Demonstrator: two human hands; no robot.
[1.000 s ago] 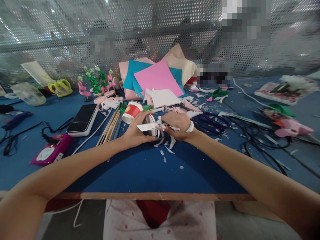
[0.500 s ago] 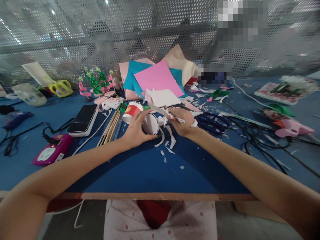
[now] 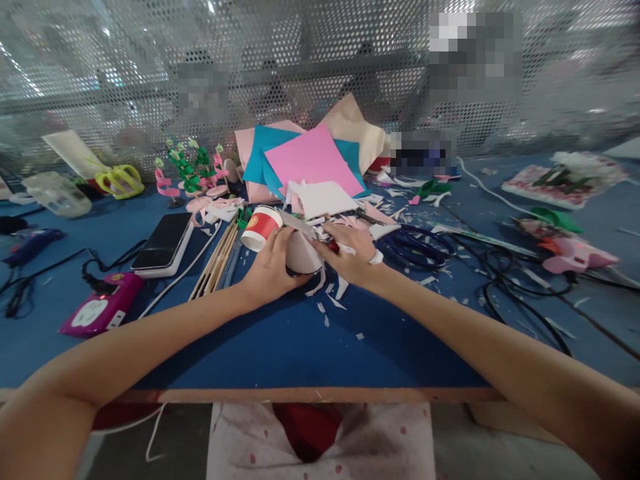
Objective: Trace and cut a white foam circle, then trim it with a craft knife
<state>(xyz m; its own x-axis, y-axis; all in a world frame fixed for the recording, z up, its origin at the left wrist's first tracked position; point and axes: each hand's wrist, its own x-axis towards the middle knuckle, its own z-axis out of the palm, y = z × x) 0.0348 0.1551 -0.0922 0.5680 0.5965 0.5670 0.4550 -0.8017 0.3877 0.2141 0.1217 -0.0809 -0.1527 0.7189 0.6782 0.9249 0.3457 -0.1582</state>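
Note:
My left hand (image 3: 270,267) is closed round a white paper cup (image 3: 301,255), held on its side just above the blue table (image 3: 280,340). My right hand (image 3: 353,257) is closed on what looks like small scissors (image 3: 300,225): a grey blade points left over the cup and a red handle shows between the fingers. A white paper strip (image 3: 376,256) curls by my right wrist. White paper scraps (image 3: 330,293) lie under both hands. A red paper cup (image 3: 261,227) lies on its side just behind my left hand.
Wooden sticks (image 3: 217,253), a phone (image 3: 163,241) and a pink device (image 3: 100,308) lie to the left. Coloured paper sheets (image 3: 310,160) are piled behind. Blue scissors (image 3: 415,241), black cables (image 3: 525,283) and a pink glue gun (image 3: 575,255) are on the right. The table's front edge (image 3: 300,395) is near me.
A second ago both hands worked white paper strips. My left hand now holds the white cup turned on its side, and my right hand has come back to it with a bladed tool.

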